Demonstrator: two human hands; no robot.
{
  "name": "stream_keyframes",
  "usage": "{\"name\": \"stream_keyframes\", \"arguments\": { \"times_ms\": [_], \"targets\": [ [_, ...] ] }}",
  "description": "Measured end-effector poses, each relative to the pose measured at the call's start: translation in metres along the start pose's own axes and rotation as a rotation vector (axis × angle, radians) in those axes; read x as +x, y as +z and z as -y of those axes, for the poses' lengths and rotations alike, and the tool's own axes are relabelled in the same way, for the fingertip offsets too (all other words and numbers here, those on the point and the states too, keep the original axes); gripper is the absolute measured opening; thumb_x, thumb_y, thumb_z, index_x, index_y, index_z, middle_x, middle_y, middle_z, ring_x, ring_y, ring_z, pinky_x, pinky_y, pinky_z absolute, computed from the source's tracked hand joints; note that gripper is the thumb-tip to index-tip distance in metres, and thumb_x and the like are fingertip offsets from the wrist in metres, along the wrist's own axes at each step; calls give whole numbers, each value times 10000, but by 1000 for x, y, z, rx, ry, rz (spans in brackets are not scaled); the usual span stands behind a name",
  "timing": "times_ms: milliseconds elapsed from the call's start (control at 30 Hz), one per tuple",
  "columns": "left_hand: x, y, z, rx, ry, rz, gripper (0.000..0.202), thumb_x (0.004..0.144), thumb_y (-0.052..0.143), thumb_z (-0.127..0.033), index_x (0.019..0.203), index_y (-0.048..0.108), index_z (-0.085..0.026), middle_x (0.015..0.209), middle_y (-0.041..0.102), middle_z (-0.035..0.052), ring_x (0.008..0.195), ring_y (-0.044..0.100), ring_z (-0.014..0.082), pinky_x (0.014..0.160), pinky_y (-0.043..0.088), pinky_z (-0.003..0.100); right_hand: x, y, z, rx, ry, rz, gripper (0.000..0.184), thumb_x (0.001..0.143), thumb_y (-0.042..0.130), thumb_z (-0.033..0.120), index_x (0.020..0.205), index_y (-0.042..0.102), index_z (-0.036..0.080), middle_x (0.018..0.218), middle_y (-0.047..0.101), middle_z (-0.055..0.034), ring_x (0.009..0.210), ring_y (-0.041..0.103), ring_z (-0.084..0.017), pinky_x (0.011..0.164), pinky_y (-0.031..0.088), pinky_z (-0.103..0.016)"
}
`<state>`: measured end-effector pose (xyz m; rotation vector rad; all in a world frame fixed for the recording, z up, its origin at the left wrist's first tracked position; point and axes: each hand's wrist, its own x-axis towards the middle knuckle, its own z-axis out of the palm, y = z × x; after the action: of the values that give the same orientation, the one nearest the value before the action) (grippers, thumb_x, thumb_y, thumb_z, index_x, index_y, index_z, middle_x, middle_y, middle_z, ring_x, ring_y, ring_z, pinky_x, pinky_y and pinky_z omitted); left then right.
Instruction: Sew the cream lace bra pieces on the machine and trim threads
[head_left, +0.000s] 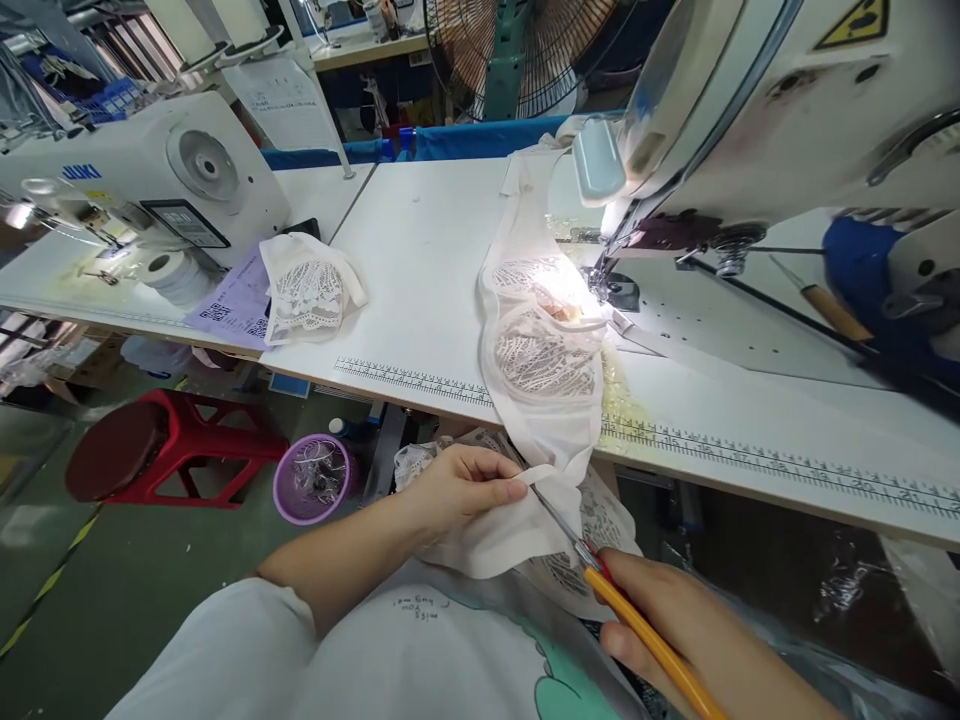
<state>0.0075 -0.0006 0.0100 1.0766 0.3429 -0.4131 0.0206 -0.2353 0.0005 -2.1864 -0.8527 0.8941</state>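
A white lace bra (547, 365) lies from the sewing machine down over the table's front edge, with its lower band hanging towards my lap. My left hand (465, 490) pinches a narrow end of the white band between thumb and fingers. In my right hand (660, 600) is a pair of scissors (570, 535) with orange and red handles. Their blades point up and left, touching the white fabric beside my left fingertips; how far apart the blades stand, I cannot tell. More lace pieces (611, 520) hang below the table edge, partly covered by the band.
The lit sewing machine (757, 120) stands at the right, its needle area close to the bra. At left are another sewing machine (127, 160), a lace cup piece (311, 290) and purple paper (236, 300). A red stool (180, 440) and purple bin (315, 480) stand below.
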Motion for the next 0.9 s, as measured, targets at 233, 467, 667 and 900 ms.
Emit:
{"name": "stream_keyframes", "arguments": {
  "times_ms": [233,467,667,900],
  "targets": [
    [0,-6,5,26,-3,-16,324,560,810,-386,703,703,-116,645,641,18,570,532,84,563,398,210,7,-8,12,-39,59,112,468,806,327,674,685,394,227,655,525,-24,566,466,-183,522,347,-290],
    [0,-2,3,65,42,-10,313,578,797,-391,674,691,-113,629,626,10,571,522,80,581,400,213,8,-13,27,-162,205,135,424,795,348,646,664,343,243,681,569,-46,622,533,-230,549,352,-311],
    [0,-3,2,126,80,15,315,617,766,-404,667,679,-106,589,583,-6,546,476,64,548,353,199,8,-4,22,-160,212,69,417,796,353,634,643,338,246,641,558,-40,603,535,-232,549,367,-317],
    [-2,-5,4,152,78,15,277,644,742,-373,656,669,-106,598,587,-13,569,473,68,565,354,202,12,-1,16,-109,171,84,438,827,281,632,632,298,241,631,524,-41,597,509,-223,552,388,-335]
  ]
}}
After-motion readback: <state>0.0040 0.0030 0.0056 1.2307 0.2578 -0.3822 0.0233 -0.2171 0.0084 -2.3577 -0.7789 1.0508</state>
